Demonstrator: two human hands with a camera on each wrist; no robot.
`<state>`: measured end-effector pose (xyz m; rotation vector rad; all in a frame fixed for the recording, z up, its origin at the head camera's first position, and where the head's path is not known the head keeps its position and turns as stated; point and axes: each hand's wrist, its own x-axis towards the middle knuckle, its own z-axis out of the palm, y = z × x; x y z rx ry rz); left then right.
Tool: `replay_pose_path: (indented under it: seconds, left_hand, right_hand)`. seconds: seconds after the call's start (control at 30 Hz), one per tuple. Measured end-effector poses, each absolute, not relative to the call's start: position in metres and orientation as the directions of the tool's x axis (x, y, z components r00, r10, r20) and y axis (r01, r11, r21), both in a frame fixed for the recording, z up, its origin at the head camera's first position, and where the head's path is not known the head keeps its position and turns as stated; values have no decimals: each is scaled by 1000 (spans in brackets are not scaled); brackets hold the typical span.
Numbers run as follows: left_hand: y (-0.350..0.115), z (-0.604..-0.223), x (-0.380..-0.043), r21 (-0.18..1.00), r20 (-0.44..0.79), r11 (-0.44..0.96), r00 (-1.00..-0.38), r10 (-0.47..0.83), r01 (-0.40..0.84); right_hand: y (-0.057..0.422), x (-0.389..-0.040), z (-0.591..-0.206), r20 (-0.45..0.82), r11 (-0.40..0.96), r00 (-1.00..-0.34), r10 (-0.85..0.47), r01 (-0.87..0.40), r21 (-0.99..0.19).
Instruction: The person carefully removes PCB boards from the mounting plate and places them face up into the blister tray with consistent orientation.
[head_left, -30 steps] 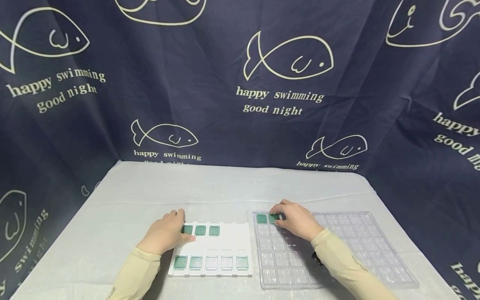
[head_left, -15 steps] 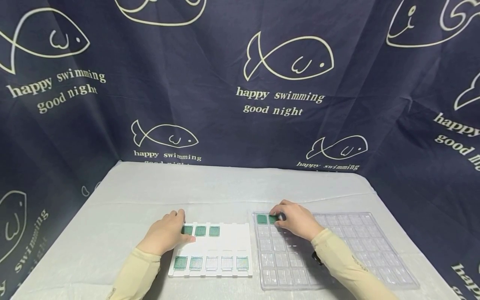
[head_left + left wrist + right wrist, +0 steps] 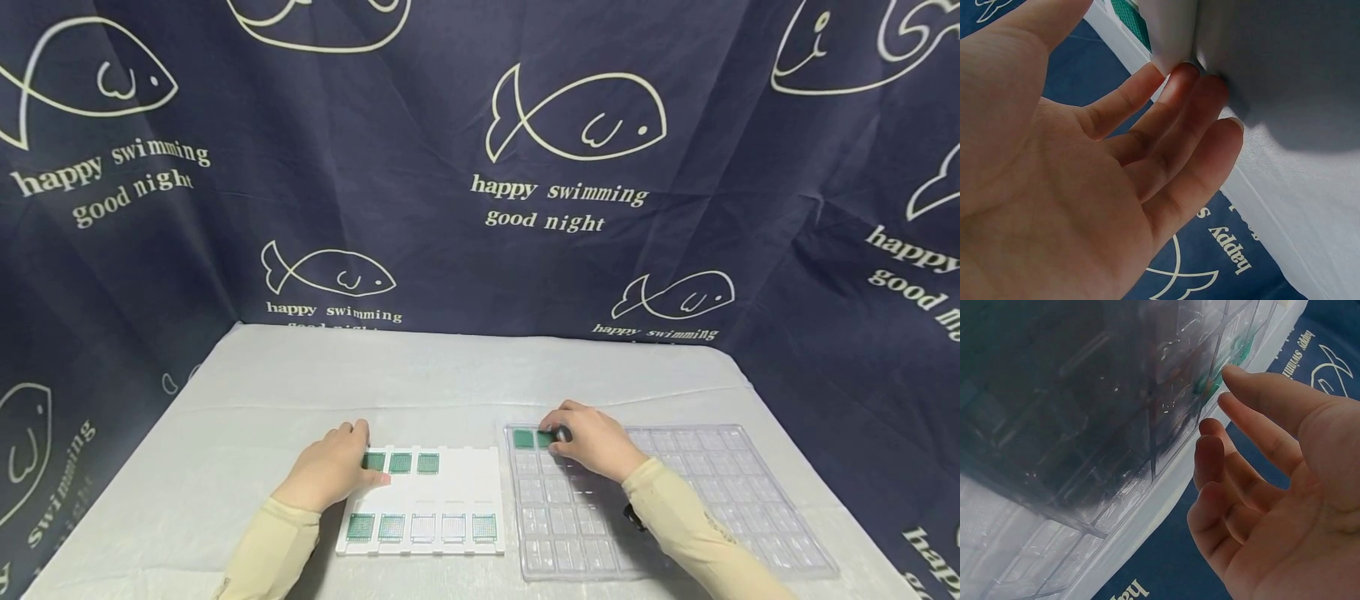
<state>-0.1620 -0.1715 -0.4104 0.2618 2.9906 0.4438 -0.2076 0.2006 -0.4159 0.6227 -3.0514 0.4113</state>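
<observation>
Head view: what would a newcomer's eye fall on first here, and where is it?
Probably the navy cloth, printed with white fish and lettering, filling the upper part. Next, perhaps, the green squares: some in a white tray touched by the left hand, others at the far left corner of a clear tray by the right hand.

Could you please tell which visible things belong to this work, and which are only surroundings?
Seemingly in use: left hand, right hand, white tray, clear tray, green boards.
Only surroundings: white tablecloth under the trays, blue fish-patterned curtain behind.
</observation>
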Motion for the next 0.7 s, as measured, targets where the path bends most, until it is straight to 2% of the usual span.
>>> replay_pose_path:
  seconds: [0.7]
  left_hand:
    - [-171,-409,-161,301,-74,941,-980,187,157]
  right_hand:
    - [199,-207,-417,58,896,-927,-371,-374,-238]
